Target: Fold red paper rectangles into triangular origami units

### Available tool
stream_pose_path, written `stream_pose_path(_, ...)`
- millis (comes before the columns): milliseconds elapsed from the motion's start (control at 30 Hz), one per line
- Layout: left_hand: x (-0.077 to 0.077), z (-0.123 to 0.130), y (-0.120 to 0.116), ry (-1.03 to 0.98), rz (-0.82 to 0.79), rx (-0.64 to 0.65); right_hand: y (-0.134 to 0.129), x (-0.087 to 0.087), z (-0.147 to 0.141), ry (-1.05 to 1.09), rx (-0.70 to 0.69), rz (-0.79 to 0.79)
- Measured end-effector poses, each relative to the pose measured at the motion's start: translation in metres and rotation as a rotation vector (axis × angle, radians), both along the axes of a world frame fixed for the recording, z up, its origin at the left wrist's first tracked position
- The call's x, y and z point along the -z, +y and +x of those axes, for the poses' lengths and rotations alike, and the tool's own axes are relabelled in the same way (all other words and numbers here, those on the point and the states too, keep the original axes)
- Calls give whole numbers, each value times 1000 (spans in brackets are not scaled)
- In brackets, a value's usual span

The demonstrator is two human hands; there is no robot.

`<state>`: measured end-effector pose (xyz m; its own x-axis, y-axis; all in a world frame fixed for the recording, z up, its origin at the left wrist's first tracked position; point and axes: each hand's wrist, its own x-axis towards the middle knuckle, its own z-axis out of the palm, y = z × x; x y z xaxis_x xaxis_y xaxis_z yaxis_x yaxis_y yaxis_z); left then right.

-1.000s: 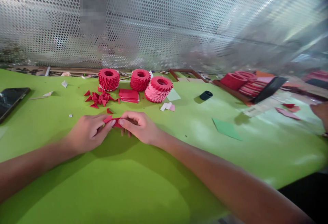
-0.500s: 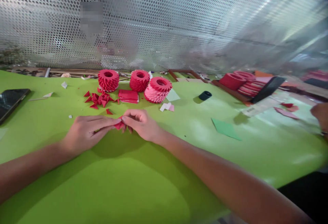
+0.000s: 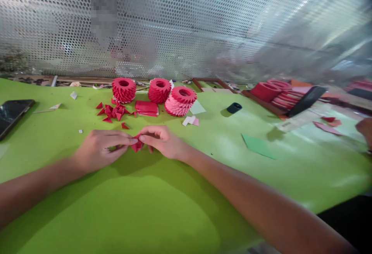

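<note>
A small piece of folded red paper [image 3: 136,146] is pinched between my two hands, just above the green table [image 3: 139,215]. My left hand [image 3: 100,149] grips its left side between thumb and fingers. On its right side, the thumb and fingers of my right hand [image 3: 162,141] close on it. Beyond my hands lies a heap of folded red paper triangles [image 3: 114,112], with one loose red triangle [image 3: 124,126] nearer to me. A stack of red paper rectangles [image 3: 147,108] sits to the right of that heap.
Behind stand a red folded-paper ring [image 3: 123,93], another red ring [image 3: 159,93] and a pink-and-red one [image 3: 180,104]. A phone [image 3: 13,116] lies at left. Rightward are a dark cylinder [image 3: 234,108], green paper [image 3: 257,146], a tray [image 3: 263,104] of rings, and another person's hand [image 3: 364,130].
The red paper between my hands has turned, and more of it now shows below my fingertips. My left fingers have bent more. The view has shifted slightly.
</note>
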<state>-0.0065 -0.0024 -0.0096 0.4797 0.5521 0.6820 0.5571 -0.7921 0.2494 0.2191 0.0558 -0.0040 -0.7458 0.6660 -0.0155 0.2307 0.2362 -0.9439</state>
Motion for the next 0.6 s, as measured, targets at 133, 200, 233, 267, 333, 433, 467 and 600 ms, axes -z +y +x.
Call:
stream_pose_path(133,-2,1,-1,-91,-120,-3,-1,-4,0,12,-10,0)
stream_pose_path(200,-5,1,-2,-150,-235,5,0,-4,0,38,-11,-16)
stream_pose_path(233,-7,2,-3,-178,-293,10,0,-3,0,51,-11,-28)
stream_pose_path(267,-8,2,-3,-205,-340,13,1,-3,0,64,-13,-40)
stream_pose_path(333,-9,2,-3,-250,-396,19,1,-3,0,76,-17,-51)
stream_pose_path(433,-8,2,-2,-294,-444,40,1,-2,-1,88,-10,-56)
stream_pose_path(467,-8,2,-2,-306,-463,45,1,-2,-1,94,-5,-58)
stream_pose_path(600,-6,2,-1,-317,-543,24,1,-2,-2,106,4,-67)
